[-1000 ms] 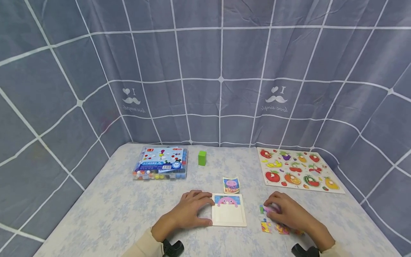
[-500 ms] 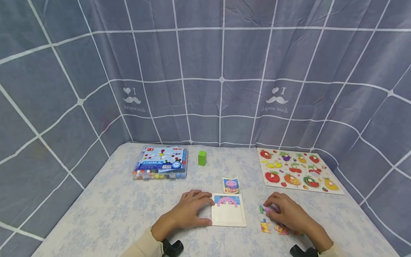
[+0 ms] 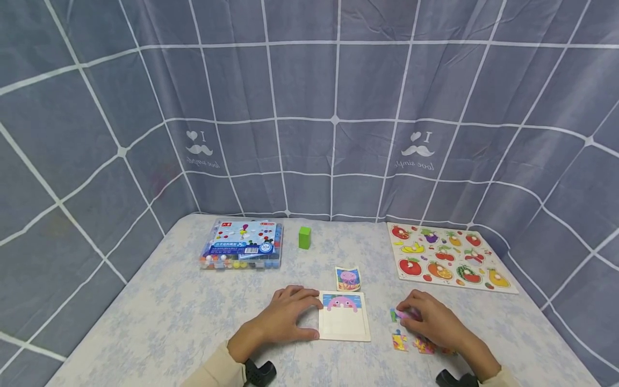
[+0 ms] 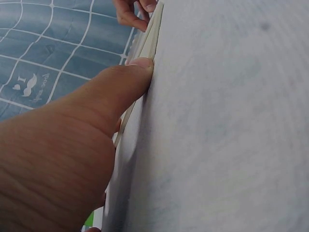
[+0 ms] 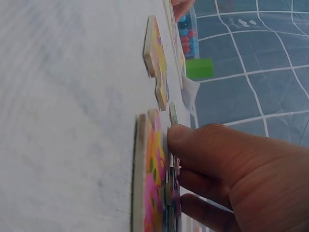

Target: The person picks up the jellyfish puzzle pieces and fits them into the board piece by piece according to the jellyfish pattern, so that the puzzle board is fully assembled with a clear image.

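Observation:
My left hand (image 3: 290, 317) lies at the left side of a wooden puzzle tray (image 3: 344, 327), its thumb and index fingertips touching the edge. In the left wrist view, the thumb (image 4: 137, 67) rests on the tray's rim. A strip with a pink cartoon face fills the tray's top; bare wood shows below. To the right, my right hand (image 3: 432, 318) pinches a pink puzzle piece (image 3: 402, 314) close over the table, partly hidden by the fingers. Several loose puzzle pieces (image 3: 400, 342) lie beneath and beside this hand, seen edge-on as a yellow-pink piece (image 5: 153, 174) in the right wrist view.
A small picture card (image 3: 348, 279) lies just behind the tray. Farther back are a clear box of coloured balls (image 3: 242, 244), a green block (image 3: 304, 238) and a fruit puzzle board (image 3: 450, 258) at the right. A grey-blue checked curtain (image 3: 309, 150) surrounds the table.

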{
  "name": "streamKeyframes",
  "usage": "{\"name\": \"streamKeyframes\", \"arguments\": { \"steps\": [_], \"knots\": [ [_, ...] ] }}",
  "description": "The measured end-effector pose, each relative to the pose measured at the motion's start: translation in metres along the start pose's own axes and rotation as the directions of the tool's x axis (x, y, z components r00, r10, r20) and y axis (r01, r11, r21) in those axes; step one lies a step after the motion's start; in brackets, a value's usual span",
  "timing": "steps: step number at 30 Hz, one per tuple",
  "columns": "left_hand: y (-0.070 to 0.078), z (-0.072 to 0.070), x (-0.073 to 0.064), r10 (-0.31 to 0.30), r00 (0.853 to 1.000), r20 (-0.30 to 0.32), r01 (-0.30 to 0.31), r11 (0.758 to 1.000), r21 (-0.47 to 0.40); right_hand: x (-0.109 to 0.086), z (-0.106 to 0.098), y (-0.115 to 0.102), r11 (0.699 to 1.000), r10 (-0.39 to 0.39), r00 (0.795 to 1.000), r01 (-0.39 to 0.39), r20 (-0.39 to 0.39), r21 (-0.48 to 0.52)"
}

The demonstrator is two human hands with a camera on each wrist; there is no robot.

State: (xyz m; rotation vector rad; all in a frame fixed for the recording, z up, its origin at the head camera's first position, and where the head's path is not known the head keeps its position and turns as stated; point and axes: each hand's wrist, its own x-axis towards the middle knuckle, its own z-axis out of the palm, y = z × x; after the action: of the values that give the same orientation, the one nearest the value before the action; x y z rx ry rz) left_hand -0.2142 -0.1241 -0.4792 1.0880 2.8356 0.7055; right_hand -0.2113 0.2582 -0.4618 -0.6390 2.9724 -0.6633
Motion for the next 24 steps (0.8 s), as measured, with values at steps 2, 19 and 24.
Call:
{"name": "streamKeyframes", "arguments": {
  "steps": [2,19,24],
  "knots": [
    [0.000,-0.001,0.000,-0.003,1.000,0.005,0.003,1.000,0.002,0.000,0.000,0.000,1.000,0.000,1.000,0.000,-0.003,0.002],
    [0.003,-0.003,0.000,-0.026,0.999,0.025,0.025,1.000,0.010,0.016,-0.001,-0.009,0.995,-0.072,0.997,0.070,-0.033,-0.070],
    [0.003,-0.003,0.001,-0.025,0.999,0.028,0.024,1.000,0.015,0.030,0.002,-0.021,0.987,-0.147,0.988,0.143,-0.047,-0.068]
  ]
}}
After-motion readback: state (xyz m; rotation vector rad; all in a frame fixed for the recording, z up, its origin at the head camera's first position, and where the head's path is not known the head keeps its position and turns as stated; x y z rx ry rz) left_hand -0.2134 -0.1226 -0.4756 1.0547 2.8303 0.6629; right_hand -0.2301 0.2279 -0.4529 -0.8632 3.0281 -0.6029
